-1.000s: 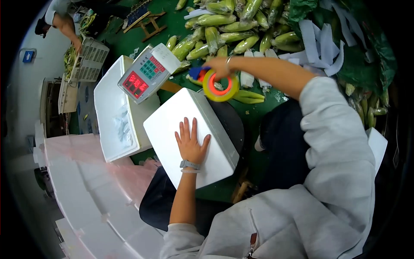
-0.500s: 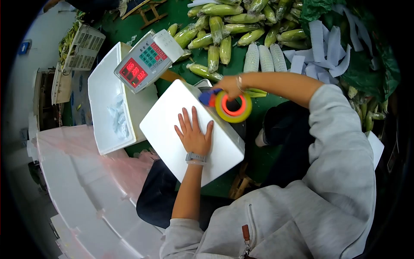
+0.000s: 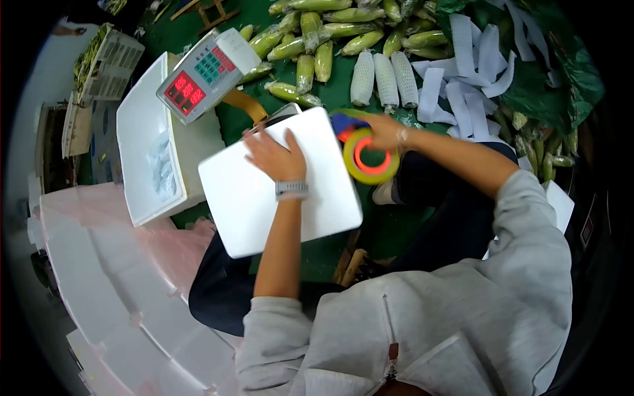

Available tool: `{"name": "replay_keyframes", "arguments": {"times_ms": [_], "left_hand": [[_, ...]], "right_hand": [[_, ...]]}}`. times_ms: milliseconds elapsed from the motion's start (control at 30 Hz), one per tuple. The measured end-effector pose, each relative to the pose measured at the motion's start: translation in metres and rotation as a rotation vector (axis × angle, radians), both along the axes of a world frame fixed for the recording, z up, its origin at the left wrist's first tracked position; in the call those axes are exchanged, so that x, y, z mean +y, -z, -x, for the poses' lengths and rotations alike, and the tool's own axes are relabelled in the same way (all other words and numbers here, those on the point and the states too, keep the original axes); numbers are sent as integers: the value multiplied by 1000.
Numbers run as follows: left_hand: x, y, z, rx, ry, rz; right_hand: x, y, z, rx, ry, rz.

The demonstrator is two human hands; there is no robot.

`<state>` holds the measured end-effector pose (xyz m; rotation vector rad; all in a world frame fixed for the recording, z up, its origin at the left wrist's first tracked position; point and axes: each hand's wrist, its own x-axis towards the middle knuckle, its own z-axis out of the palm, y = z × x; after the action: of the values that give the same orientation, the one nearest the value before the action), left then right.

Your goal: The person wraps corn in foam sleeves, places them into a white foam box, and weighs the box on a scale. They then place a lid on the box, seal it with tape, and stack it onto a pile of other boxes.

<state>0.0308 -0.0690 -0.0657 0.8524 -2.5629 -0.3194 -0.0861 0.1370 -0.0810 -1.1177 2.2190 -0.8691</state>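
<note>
A white foam box (image 3: 323,198) with its lid on stands in front of me, turned at an angle. My left hand (image 3: 279,158), with a grey watch on the wrist, lies on the lid near its far edge, fingers stretched and slightly blurred. Beside the box's right side, my right hand (image 3: 386,132) is closed around a tape dispenser (image 3: 352,153). This has a blue and red body and a large yellow roll with an orange core. The dispenser's handle is mostly hidden by the fingers.
Left of the box are an open foam box (image 3: 135,138) and a digital scale display (image 3: 205,76) with red numbers. Wrapped corn cobs (image 3: 360,43), net-sleeved pieces (image 3: 386,79) and white foam strips (image 3: 489,59) lie beyond. Pink film covers stacked white boxes (image 3: 99,264) at lower left.
The box has turned on the spot, its near corner swinging left. My left hand has slid toward the lid's far edge. My right hand and the tape dispenser have shifted right, off the box's side.
</note>
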Motion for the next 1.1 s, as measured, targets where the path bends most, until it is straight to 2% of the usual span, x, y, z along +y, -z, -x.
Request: {"name": "replay_keyframes", "arguments": {"times_ms": [33,67,100,133,267,300,333,367,400,433,467,500,533,567,600,633,667,700,733,800,867,933,1000,1067,1100], "left_hand": [[-1,-4,-7,49,358,-236],[1,-8,-15,-78,627,-228],[9,-32,-23,-290,844,-1],[10,-42,-31,-410,1002,17],[8,-37,-24,-415,941,79],[10,-34,-23,-397,897,80],[11,-31,-16,-391,895,79],[10,-26,-7,-359,767,95],[9,-22,-1,-331,634,109],[8,-17,9,-298,543,127],[3,-7,21,-224,452,130],[-5,-1,34,-183,337,139],[-19,2,48,-130,215,155],[-35,0,57,-103,153,220],[-51,-4,63,-115,96,305],[-73,-3,63,-75,100,335],[-90,-1,60,-42,111,359],[-105,-3,54,-40,98,370],[-118,-5,44,-48,98,375],[-143,5,22,-61,-34,410],[-156,2,-3,-194,-102,360],[-168,11,-26,-211,-92,469],[-171,11,-44,-172,27,515],[-166,7,-51,-71,194,326],[-168,9,-58,-124,164,224]], "right_hand": [[-16,9,33,20,-124,-135],[-32,10,56,83,-180,-218],[-44,-10,67,27,-271,-236],[-55,-5,76,22,-296,-259],[-41,19,79,-69,-436,-169],[-26,20,74,-20,-541,-35],[-8,9,67,5,-573,-48],[7,-1,67,-98,-563,-255],[27,-13,70,-129,-553,-249],[47,-1,76,-138,-584,-90],[63,-4,73,-241,-480,-152],[75,2,68,-34,-487,-140],[82,2,64,-175,-451,-154],[89,7,58,-137,-444,-150],[88,-14,46,-284,-347,-313],[88,-12,41,-352,-307,-477],[90,-10,34,-301,-312,-468],[90,-25,24,-264,-300,-384],[92,-19,20,-179,-310,-406],[99,-10,16,-217,-248,-252],[106,-7,21,-237,-187,-207],[103,-25,20,-237,-128,-290],[101,-24,14,-234,-156,-331],[100,7,4,-182,-277,-279],[94,-2,-10,-162,-312,-253]]}}
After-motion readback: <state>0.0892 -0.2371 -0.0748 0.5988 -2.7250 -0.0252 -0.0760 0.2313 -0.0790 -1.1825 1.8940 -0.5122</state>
